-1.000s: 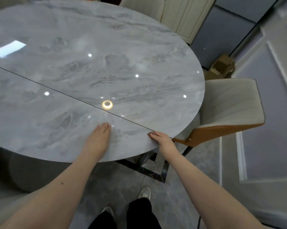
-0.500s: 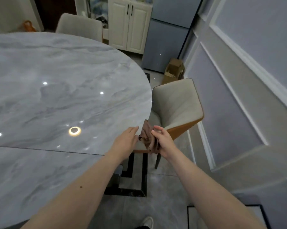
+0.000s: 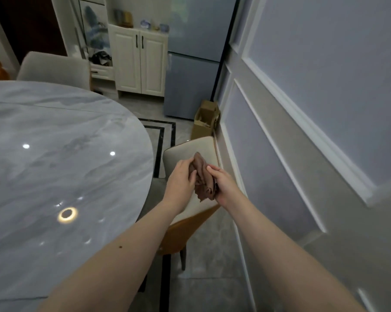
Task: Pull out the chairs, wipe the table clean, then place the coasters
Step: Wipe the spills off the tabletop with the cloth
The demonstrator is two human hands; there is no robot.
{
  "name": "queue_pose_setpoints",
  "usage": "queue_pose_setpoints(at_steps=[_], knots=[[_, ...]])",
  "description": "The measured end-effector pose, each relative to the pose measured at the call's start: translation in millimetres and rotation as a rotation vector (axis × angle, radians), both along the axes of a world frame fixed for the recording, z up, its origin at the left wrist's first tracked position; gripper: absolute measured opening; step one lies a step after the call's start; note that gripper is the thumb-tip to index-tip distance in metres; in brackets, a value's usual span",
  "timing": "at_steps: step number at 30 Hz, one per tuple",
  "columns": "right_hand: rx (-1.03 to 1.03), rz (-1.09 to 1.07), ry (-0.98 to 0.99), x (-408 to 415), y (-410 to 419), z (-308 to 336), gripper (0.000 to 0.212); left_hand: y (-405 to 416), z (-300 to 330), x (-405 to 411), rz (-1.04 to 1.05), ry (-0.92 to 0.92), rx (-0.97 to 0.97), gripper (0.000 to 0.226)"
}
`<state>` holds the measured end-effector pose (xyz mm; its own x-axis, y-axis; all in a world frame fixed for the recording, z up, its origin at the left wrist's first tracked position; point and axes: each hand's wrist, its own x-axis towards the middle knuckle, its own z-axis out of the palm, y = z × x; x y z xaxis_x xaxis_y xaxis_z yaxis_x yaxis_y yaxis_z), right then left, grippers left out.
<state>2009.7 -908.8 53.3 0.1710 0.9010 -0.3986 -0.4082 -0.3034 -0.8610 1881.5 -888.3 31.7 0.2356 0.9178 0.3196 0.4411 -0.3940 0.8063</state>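
A crumpled brown cloth (image 3: 203, 179) sits bunched between both hands, out over the cream seat of a chair (image 3: 191, 152) just past the table's 3 o'clock edge. The right hand (image 3: 223, 184) cups the cloth from its 3 o'clock side, thumb laid across the top and fingers curled under the folds. The left hand (image 3: 181, 181) closes on it from 9 o'clock, fingertips pinching the upper fold. A ragged end of the cloth hangs below the right palm.

The chair has an orange-brown shell under its pale cushion and a dark leg showing at 6 o'clock of the seat. It stands just beside the round grey marble table (image 3: 55, 165), whose glossy top carries bright ceiling-light reflections, and close to the panelled wall (image 3: 302, 131) at 3 o'clock.

At 12 o'clock of the chair, a cardboard box (image 3: 204, 120) leans in the corner, touching the wall. Beyond it stands a pale blue fridge (image 3: 190, 64), with a white two-door cabinet (image 3: 140, 64) at its 9 o'clock. A second chair (image 3: 55, 68) shows its back behind the table's far edge.
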Motion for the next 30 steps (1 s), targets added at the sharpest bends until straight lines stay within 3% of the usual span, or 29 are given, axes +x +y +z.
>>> queue_pose_setpoints(at_steps=[10, 18, 30], knots=[[0.004, -0.048, 0.033, 98.9, 121.3, 8.1, 0.030, 128.0, 4.6, 108.6, 0.006, -0.113, 0.001, 0.024], [-0.013, 0.032, 0.014, 164.0, 234.2, 2.9, 0.028, 232.1, 4.1, 167.8, 0.112, -0.067, 0.003, 0.010], [-0.052, 0.508, -0.045, 170.2, 440.5, -15.0, 0.033, 368.0, -11.9, 190.4, 0.608, -0.102, -0.077, 0.005]])
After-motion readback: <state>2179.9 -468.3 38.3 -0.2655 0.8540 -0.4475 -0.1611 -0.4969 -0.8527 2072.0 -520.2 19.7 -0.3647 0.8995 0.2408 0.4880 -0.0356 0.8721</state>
